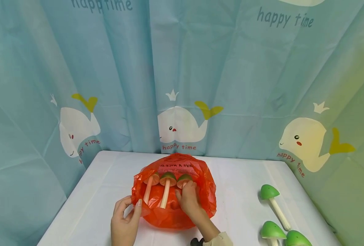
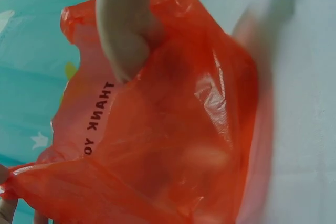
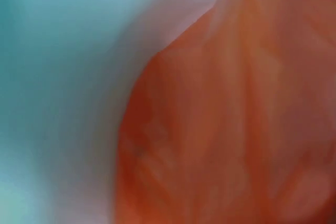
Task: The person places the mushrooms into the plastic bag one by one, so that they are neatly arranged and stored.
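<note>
A red plastic bag [image 1: 157,218] lies with its mouth wide on the white table. At its left rim my left hand [image 1: 125,218] pinches the plastic between thumb and fingers; fingertips [image 2: 4,174] of it show at the edge of the left wrist view. Inside the bag two toy mushrooms, one in the middle [image 1: 166,191] and one at the left [image 1: 149,189], lie with green caps toward the back. My right hand [image 1: 189,200] reaches in and holds a third mushroom [image 1: 184,178] by its stem, just under the cap. Red plastic fills much of the right wrist view.
Several more green-capped mushrooms lie at the table's right: one farther back [image 1: 274,205], others [image 1: 272,230] near the front. A small black object [image 1: 196,242] is beside the right sleeve [image 1: 220,240]. A blue curtain [image 1: 188,68] with whales hangs behind the table [image 1: 237,191].
</note>
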A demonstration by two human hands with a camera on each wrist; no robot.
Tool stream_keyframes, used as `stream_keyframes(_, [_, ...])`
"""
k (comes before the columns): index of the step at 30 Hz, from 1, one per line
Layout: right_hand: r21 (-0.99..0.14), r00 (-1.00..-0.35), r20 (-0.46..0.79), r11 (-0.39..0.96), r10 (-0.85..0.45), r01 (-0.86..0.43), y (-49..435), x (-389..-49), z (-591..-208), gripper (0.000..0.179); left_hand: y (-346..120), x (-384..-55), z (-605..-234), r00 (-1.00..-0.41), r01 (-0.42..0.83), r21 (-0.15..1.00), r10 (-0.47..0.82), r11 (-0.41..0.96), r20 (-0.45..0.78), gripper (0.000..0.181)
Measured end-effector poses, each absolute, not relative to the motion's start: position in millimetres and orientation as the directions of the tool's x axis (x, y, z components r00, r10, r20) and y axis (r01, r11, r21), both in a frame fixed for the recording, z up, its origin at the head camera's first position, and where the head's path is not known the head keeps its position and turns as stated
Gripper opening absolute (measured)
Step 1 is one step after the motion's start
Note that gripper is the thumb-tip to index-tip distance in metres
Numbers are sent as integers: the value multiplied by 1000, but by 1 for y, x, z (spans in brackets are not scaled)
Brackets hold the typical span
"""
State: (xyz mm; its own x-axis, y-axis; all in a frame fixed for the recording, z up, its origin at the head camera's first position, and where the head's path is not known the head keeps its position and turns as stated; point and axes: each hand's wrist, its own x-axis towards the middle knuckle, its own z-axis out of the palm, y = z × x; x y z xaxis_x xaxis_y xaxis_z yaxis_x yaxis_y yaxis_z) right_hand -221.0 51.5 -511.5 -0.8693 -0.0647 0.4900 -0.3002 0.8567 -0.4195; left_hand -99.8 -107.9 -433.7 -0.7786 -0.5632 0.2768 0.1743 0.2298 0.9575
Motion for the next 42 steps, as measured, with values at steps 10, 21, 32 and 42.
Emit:
stream_keyframes(10, [-526,-932,326,790,-156,-316,47,-179,-451,48,-107,-101,-438,-760,221,942,-560,254,330,9])
stream_keyframes(21, [-578,-880,402,675,-255,-459,53,-152,-426,44,-107,-95,-432,-835,13,964,-527,265,157,23])
stream_keyframes(32, [-623,-805,522,519,-281,-585,69,-135,-419,26,-106,-95,-431,-823,-42,958,-554,282,127,29])
stream_keyframes(42, [-582,-694,688,410,-212,-702,89,-125,-415,31,-106,-103,-437,-737,115,946,-612,303,286,12])
